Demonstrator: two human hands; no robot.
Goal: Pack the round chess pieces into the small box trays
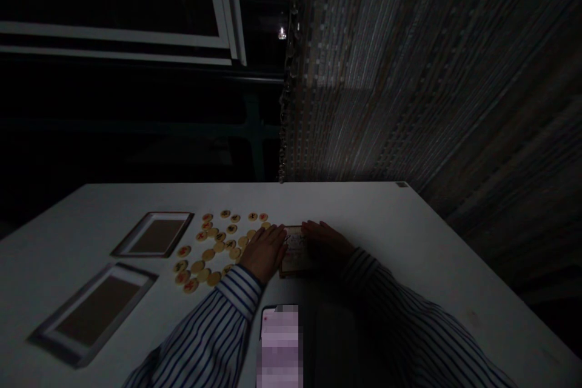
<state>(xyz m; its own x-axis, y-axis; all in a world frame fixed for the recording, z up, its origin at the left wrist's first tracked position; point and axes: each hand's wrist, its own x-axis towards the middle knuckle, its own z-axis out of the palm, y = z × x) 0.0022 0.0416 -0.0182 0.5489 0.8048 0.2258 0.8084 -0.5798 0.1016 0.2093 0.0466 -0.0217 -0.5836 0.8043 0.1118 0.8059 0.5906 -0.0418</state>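
Board (294, 257), flat and brown-edged with a pale printed face, lay ahead of me on the white table (386, 218), between my left hand (265, 250) and my right hand (328, 242). Its left side ran away from me toward the table's far edge, and that looked like the long axis, though my right hand and shadow hid the other side. My left fingers, stretched out and close together, rested along the left edge; my right fingers, also extended, reached over the far right portion. Whether either set was gripping or merely resting, I could not tell.

Wooden discs (208, 254), some marked in red or dark characters, crowded the space just left of my left hand, a few partly hidden by it, leaving little room that way. Farther left sat two shallow trays, the far tray (157, 236) and the near tray (93, 312), both slanted. Tabletop stretched from my right forearm to the right edge, and from my fingertips to the far edge, where a beaded curtain (364, 73) hung. A phone (273, 322) lay on my side of the board, between my striped sleeves (204, 330).
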